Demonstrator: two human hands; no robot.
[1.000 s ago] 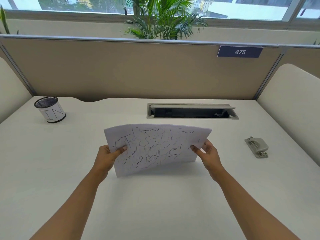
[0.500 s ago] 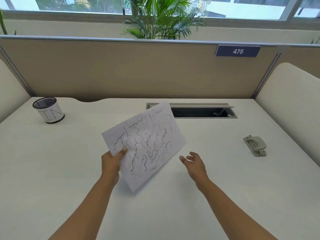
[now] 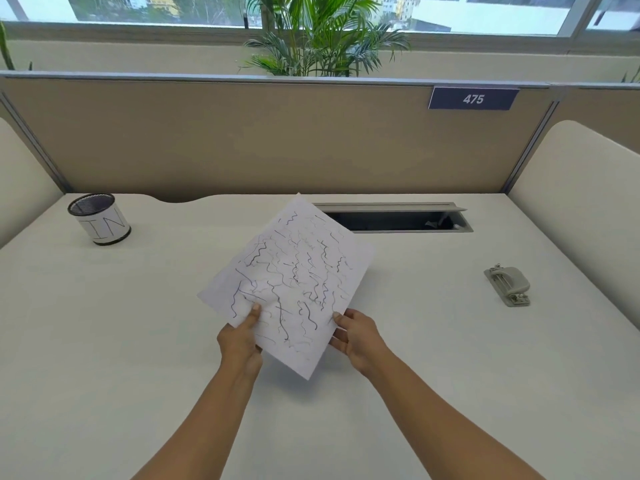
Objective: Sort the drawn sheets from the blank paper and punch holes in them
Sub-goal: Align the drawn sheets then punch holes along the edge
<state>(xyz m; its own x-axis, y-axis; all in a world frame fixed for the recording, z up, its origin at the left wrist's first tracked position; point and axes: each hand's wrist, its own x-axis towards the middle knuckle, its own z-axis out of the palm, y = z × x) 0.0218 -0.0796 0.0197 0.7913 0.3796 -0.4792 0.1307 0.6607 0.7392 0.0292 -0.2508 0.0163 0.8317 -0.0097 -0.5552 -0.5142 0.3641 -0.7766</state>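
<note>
I hold a white sheet covered in black squiggly lines (image 3: pixel 294 278) above the middle of the desk, turned diagonally with one corner pointing away from me. My left hand (image 3: pixel 240 339) pinches its near left edge, thumb on top. My right hand (image 3: pixel 356 336) grips the near right edge. More sheets may lie behind the top one; I cannot tell. A grey hole punch (image 3: pixel 508 285) lies on the desk to the right, well apart from both hands.
A mesh pen cup with a white label (image 3: pixel 99 219) stands at the back left. An open cable tray slot (image 3: pixel 398 218) is set into the white desk (image 3: pixel 138 341) behind the sheet. Beige partitions enclose the back and both sides.
The sheet went from held wide in both hands to the left hand alone, turning diagonal. The right hand let go, then took hold again at the near right edge.
</note>
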